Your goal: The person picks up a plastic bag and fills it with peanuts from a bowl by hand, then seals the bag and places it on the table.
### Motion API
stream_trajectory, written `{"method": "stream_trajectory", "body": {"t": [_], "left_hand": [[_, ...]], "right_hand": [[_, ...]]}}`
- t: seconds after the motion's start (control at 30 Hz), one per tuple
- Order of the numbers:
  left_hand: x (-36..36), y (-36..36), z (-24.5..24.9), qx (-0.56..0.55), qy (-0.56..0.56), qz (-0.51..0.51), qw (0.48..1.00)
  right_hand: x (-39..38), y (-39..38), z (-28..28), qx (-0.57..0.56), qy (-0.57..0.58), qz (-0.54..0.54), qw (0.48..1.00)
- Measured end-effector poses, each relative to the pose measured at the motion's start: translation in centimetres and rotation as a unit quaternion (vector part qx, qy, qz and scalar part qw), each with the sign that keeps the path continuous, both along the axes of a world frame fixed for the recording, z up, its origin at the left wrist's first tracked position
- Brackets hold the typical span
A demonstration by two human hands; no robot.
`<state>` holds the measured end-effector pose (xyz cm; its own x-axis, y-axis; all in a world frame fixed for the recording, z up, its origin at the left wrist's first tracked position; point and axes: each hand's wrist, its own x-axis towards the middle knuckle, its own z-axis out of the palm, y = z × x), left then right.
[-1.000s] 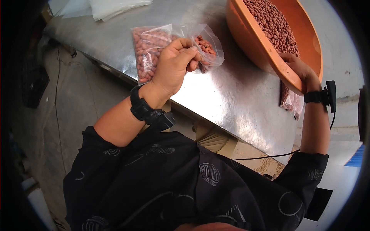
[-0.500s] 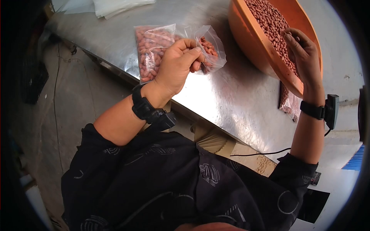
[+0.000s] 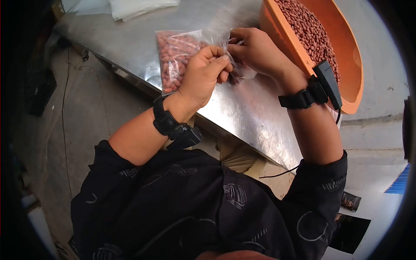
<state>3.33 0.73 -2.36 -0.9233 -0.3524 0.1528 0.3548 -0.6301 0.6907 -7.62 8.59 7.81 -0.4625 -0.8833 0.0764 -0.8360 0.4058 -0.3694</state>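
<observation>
A clear plastic bag (image 3: 175,54) of reddish peanuts lies on the metal table, its top end toward the middle. My left hand (image 3: 203,73) pinches the plastic near the bag's opening, fingers closed. Just right of it, my right hand (image 3: 255,50) is at the bag's mouth with its fingers curled against the crumpled plastic; whether peanuts are between them is hidden. Some peanuts near the opening are partly covered by both hands. The large orange basin (image 3: 288,32), holding many loose peanuts (image 3: 307,30), stands right of my right hand.
Flat clear bags (image 3: 143,6) are stacked at the table's upper left. The metal table (image 3: 255,112) has its near edge running diagonally before my body. A black cable (image 3: 279,174) hangs near that edge. Each wrist wears a black strapped device.
My right hand has moved left from over the basin's peanuts to the bag's mouth. My left hand keeps its pinch, and the view has shifted slightly.
</observation>
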Motion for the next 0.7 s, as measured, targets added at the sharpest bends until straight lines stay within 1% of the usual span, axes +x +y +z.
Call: {"method": "stream_trajectory", "body": {"t": [0.07,0.17,0.23,0.3,0.37,0.4,0.5,0.53,0.57,0.6,0.7], "left_hand": [[-0.1,0.0,-0.2,-0.004,0.004,0.0,1.0],[0.1,0.1,0.2,0.004,-0.008,0.003,1.0],[0.1,0.1,0.2,0.006,-0.005,0.003,1.0],[0.1,0.1,0.2,0.008,-0.004,0.003,1.0],[0.1,0.0,0.2,0.01,-0.004,0.001,1.0],[0.0,0.0,0.1,0.011,-0.002,-0.001,1.0],[0.0,0.0,0.0,0.01,0.004,-0.003,1.0],[0.1,0.0,0.1,0.009,0.003,-0.003,1.0],[0.1,0.0,0.2,0.007,0.002,-0.004,1.0],[0.0,-0.1,0.2,0.007,0.006,-0.003,1.0],[0.0,0.0,0.1,0.008,0.006,-0.004,1.0]], "right_hand": [[-0.1,0.7,0.7,0.005,-0.054,-0.002,0.999],[0.1,2.8,2.7,-0.07,0.057,0.014,0.996],[-0.1,4.8,4.7,-0.118,0.097,0.018,0.988],[-0.1,6.9,6.8,-0.194,0.067,-0.05,0.977],[-3.6,9.5,8.1,-0.21,0.064,-0.101,0.97],[-5.0,10.8,8.7,-0.149,0.07,-0.154,0.974],[-9.5,15.1,7.3,0.06,0.095,-0.181,0.977],[-10.1,16.1,6.7,0.067,-0.014,-0.195,0.978],[-10.1,16.6,6.1,0.074,-0.123,-0.208,0.968],[-10.2,17.0,5.8,0.08,-0.231,-0.217,0.945],[-8.8,15.7,6.7,0.128,-0.271,-0.256,0.919]]}}
